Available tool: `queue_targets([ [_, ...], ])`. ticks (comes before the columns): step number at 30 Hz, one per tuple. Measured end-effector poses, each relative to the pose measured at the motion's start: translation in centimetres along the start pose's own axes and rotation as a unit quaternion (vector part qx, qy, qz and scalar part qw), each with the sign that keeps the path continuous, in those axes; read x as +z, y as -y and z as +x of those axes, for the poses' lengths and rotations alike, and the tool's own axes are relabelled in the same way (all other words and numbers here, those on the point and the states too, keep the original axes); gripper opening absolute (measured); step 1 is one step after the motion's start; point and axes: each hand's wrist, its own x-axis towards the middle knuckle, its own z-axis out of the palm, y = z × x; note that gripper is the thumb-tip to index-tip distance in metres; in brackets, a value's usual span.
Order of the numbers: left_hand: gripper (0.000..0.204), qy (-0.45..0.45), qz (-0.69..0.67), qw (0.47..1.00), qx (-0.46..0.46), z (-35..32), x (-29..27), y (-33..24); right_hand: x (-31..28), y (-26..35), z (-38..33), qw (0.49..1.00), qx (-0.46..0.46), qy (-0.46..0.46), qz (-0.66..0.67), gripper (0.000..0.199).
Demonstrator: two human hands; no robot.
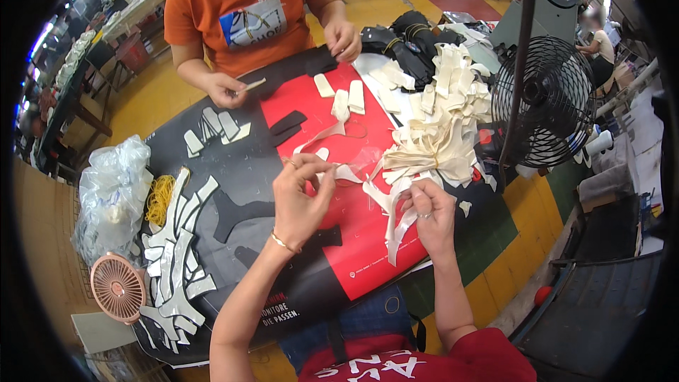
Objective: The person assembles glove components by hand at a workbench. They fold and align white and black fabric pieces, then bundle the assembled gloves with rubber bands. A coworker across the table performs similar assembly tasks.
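My right hand [433, 213] is closed around a cream, forked cut piece [390, 205], whose arms hang down over the red part of the table cover. Thumb and fingertips of my left hand [303, 194] are pinched together above the middle of the cover. A small white piece [346, 174] shows beside those fingertips; whether they grip it I cannot tell. To the right lies a large heap of cream cut pieces [431, 145], partly tied in bundles. Dark cut pieces [240, 213] lie flat left of my left forearm.
Across the table [368, 269], a co-worker's hand [228, 90] holds a small cream piece. Pale strips [173, 262], yellow rubber bands [160, 199], a clear plastic bag [113, 191] and a small fan [119, 287] line the left edge. A large black fan [543, 102] stands right.
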Motion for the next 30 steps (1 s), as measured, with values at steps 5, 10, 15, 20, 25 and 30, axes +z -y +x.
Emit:
queue_targets([
  [5, 0.024, 0.067, -0.051, 0.996, -0.037, -1.8, 1.3, -3.0, 1.3, 0.7, -0.4, 0.995, -0.069, 0.041, -0.065, 0.026],
  [10, 0.020, 0.094, -0.092, 0.989, -0.069, -2.6, 2.6, -2.2, 1.9, 1.2, -0.7, 0.987, -0.109, 0.058, -0.105, 0.018],
  [15, 0.018, 0.125, -0.190, 0.960, -0.163, -2.7, 3.0, -0.6, 2.0, 1.4, -1.0, 0.991, -0.089, 0.053, -0.082, 0.021],
  [20, 0.016, 0.097, -0.131, 0.983, -0.090, -2.9, 3.0, -1.4, 2.1, 1.4, -1.0, 0.992, -0.106, 0.054, -0.050, 0.028],
  [25, 0.012, 0.102, -0.065, 0.993, -0.015, -3.3, 3.2, -2.1, 2.6, 1.3, -0.7, 0.997, -0.033, 0.056, -0.044, 0.034],
  [30, 0.013, 0.038, -0.111, 0.986, -0.115, -1.9, 3.8, -0.1, 2.5, 0.6, -0.6, 1.000, 0.000, 0.014, -0.018, 0.034],
])
